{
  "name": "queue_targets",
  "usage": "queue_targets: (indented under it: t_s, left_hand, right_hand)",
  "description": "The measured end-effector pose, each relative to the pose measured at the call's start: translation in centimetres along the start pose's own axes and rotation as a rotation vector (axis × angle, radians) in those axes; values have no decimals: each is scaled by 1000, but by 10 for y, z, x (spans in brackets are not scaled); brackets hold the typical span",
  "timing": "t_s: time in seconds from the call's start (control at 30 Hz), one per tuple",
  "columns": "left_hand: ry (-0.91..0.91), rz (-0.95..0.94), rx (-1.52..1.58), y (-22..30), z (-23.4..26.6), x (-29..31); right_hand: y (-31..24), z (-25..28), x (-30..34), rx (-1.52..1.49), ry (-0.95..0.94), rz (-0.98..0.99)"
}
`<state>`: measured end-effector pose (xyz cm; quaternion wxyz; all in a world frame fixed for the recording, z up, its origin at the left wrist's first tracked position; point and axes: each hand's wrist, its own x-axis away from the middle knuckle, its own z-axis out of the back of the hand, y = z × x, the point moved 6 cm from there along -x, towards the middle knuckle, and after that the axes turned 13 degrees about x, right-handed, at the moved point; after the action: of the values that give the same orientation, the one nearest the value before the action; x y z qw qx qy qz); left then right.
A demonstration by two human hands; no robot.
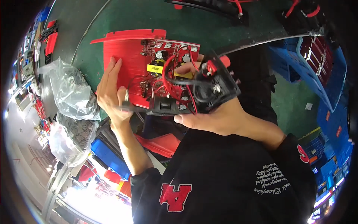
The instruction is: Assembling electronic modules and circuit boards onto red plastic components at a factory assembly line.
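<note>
A red ribbed metal housing (126, 61) is held up in front of me, with a red circuit board (173, 48) against its right part. Yellow-wrapped transformers (154, 68), round capacitors and red and black wires crowd the board. The wires run to a black end panel (225, 84) with a fan, tilted at the right. Along the lower edge is another black panel (162, 105). My left hand (110, 89) grips the housing's left side, fingers laid along it. Closed around the board and the fan panel from below is my right hand (220, 115); its fingertips show behind the wires.
Clear plastic bags (71, 89) lie left of the housing on the green table (89, 18). Black parts with red wires (220, 11) rest at the far edge. Blue crates (287, 63) stand at the right. Below my left forearm are a red part (162, 145) and a blue bin (110, 156).
</note>
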<state>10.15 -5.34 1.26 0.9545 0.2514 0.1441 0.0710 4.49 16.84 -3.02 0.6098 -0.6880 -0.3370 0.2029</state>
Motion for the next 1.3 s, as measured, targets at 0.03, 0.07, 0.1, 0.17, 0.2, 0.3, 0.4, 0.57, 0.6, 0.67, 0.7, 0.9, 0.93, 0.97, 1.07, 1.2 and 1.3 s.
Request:
queue_targets:
  t_s: [0.03,0.07,0.1,0.17,0.2,0.3,0.4,0.57,0.6,0.67,0.7,0.9,0.93,0.97,1.07,1.2,1.3]
  left_hand:
    - [20,0,11,7,1,-2]
    - [36,10,13,9,4,0]
    - [127,-44,150,-4,2,5]
    - [45,-49,150,-10,0,14]
    - [50,-54,112,-11,-4,13]
    - [127,-172,-109,-6,0,15]
    - [312,-259,-169,-16,3,25]
    - [475,-102,-105,-16,-6,31]
    - [526,-90,-112,-14,-4,33]
    - [507,-39,-121,-11,-9,27]
    - [508,-13,-123,-11,-8,27]
    - [713,150,-134,-2,11,38]
    - [744,309,-141,5,14,48]
    - [772,564,-79,5,7,63]
    - [654,842,706,-19,-17,97]
    - [570,913,1125,-32,-25,81]
    - [525,1017,1352,-41,-34,68]
  right_hand:
    - [-3,-1,-5,-15,93,18]
    - [-8,-3,-12,-7,71,23]
    - [-16,-5,-21,-3,-18,-58]
    - [-21,-13,-33,-93,-73,-186]
    - [-21,-18,-41,-152,-80,-164]
    - [-28,-31,-58,-28,-105,-137]
    - [-29,-45,-71,-66,-117,-103]
    - [-44,-51,-77,480,2,150]
    - [-49,-56,-76,391,-4,114]
    - [-48,-52,-81,443,8,111]
    - [-42,-52,-81,487,23,50]
    - [-33,-65,-105,290,20,36]
    - [-31,-64,-102,221,-60,-20]
    - [-34,-60,-102,250,-48,22]
    - [-42,-73,-105,387,-103,83]
    - [-57,-56,-89,694,169,240]
    - [-125,-37,-64,1171,343,651]
